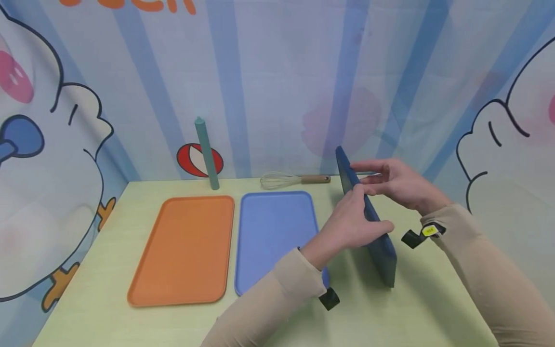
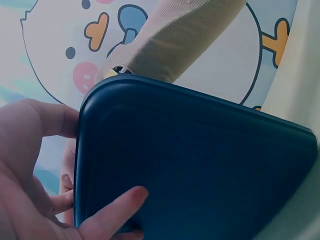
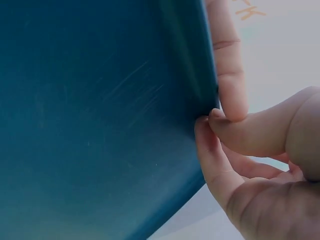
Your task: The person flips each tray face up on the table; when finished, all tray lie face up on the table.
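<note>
A dark blue tray (image 1: pixel 381 255) is held steeply tilted on edge at the right of the table; whether its lower edge touches the tabletop I cannot tell. My left hand (image 1: pixel 353 219) grips the tray's upper edge, and in the left wrist view some fingertips lie on the tray's face (image 2: pixel 200 150). Farther back, my right hand (image 1: pixel 399 185) pinches that edge close to the left hand's fingers. In the right wrist view the right thumb and a finger meet at the rim of the scratched tray face (image 3: pixel 110 125). A blue tray (image 1: pixel 275 236) lies flat left of the hands.
An orange tray (image 1: pixel 186 250) lies flat left of the blue one. Along the back edge are a whisk (image 1: pixel 295 180) with a wooden handle and an upright teal stick-like object (image 1: pixel 207 154). A printed cloth (image 1: pixel 277 86) hangs behind the table (image 1: pixel 95 289).
</note>
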